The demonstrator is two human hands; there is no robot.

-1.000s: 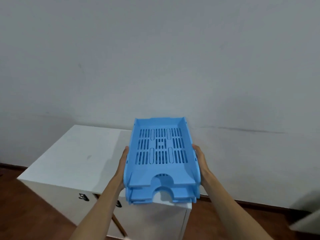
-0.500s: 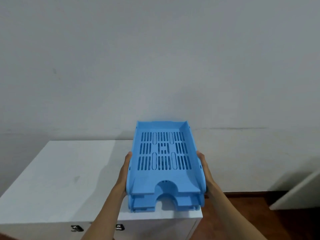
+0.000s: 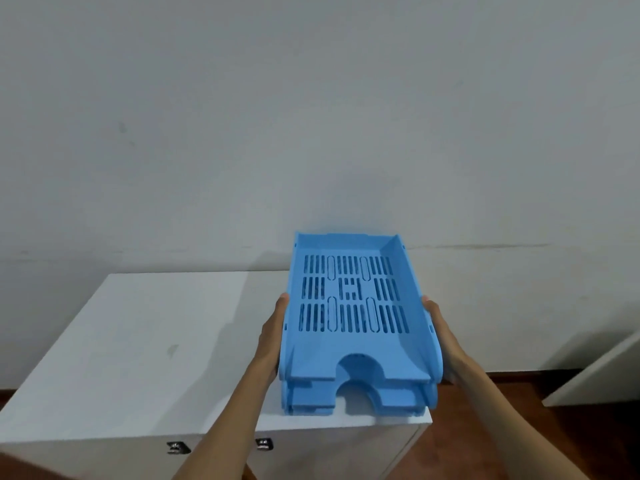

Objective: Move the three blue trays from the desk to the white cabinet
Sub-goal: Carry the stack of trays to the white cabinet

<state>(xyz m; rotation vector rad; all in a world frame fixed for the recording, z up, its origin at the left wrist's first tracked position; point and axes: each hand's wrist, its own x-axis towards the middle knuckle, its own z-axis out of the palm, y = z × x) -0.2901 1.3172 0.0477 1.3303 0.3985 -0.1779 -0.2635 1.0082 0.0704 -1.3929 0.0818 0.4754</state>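
Trays (image 3: pixel 353 313) nearer cabinet (image 3: pixel 138 341), clasped between hands (image 3: pixel 273 336).

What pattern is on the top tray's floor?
Rows of narrow vertical slots across the blue top tray, clearest in the head view.

Both bare forearms reach forward from the near edge, roughly parallel. The left hand (image 3: pixel 273 332) presses flat against the left side of the stacked blue trays (image 3: pixel 353 327), fingers extended forward. The right hand (image 3: pixel 441 330) mirrors it, clamped on the right side.
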